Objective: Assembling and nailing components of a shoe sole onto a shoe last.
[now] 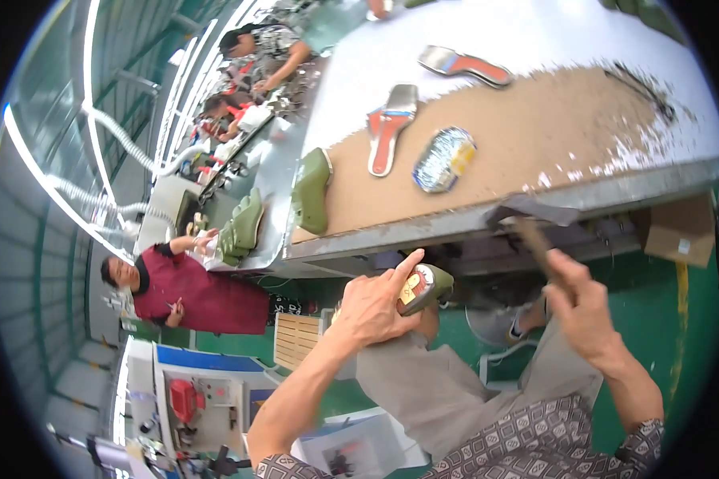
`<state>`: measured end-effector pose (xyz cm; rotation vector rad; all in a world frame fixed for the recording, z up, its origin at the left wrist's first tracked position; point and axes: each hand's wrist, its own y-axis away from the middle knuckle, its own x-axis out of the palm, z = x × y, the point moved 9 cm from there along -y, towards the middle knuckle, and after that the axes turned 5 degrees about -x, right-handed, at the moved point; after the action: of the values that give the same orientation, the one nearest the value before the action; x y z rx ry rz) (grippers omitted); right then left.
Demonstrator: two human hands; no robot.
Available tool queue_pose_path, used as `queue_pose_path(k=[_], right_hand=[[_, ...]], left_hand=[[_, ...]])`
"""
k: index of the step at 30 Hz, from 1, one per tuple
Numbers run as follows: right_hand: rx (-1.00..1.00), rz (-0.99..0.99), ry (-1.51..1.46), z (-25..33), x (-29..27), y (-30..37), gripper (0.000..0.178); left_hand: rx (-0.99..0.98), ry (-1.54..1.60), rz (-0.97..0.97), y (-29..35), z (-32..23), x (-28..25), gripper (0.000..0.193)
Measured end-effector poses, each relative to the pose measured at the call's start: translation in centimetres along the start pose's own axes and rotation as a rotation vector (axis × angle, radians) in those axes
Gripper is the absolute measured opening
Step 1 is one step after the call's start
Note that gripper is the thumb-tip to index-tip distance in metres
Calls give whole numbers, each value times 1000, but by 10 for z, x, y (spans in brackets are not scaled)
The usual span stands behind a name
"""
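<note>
— Below the workbench edge (423, 227), what's the left hand (373, 307) doing?

— It's clamped on an olive-green shoe (423, 289) with an orange insole, pressing it down on the person's knee (399, 355). The index finger lies stretched along the shoe's top; the other fingers wrap its near side.

— And the right hand (581, 307)?

— Closed around the wooden handle of a hammer (531, 219), raised to the right of the shoe and well apart from it. The dark metal head sits up at the bench's front edge, blurred.

— What lies on the bench?

— A brown work mat (535, 132) with white scraps along its right side. On it: 1 silvery, crinkled foil-like piece (443, 160) and 1 insole (387, 128) with an orange face and a silver heel. A 2nd insole (465, 65) lies farther back, at the mat's far edge. 1 olive-green shoe upper (311, 190) rests at the mat's left end, with more green uppers (241, 227) stacked just beyond it.

— Anyone else nearby?

— A person in a maroon shirt (192, 297) stands at left, and 2 others (276, 48) work farther along the line
</note>
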<state>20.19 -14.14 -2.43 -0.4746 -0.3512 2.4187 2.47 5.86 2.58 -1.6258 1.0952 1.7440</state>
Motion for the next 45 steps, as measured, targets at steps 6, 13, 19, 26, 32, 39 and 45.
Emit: queue_pose_path(k=[6,13,19,26,32,39,45], right_hand=[[-273,-183,743,2,-101,-67,44],[-323,-73,1116,-43,-103,-101,39],[-312,-65,1154,-34,-105,-102,37],[-248,-12,1125,-40,-97,-107,38],[-196,-15,1163,-43,-96,-98,42],[-100,8,1189,-40,-100,-103,40],[-200,-10,1201,-31,-92,-111,42]], left_hand=[[-91,966,-699,24,91,-129,58],[-466,1030,-1036,11,199,-41,52],[-721,170,-1134,-14,178,-22,55],[-860,471,-1171,-45,294,-17,63],[-1071,389,-1189,-37,405,-11,79],[-1257,45,-994,-19,498,-19,74],[-351,438,-758,-202,255,-64,42]])
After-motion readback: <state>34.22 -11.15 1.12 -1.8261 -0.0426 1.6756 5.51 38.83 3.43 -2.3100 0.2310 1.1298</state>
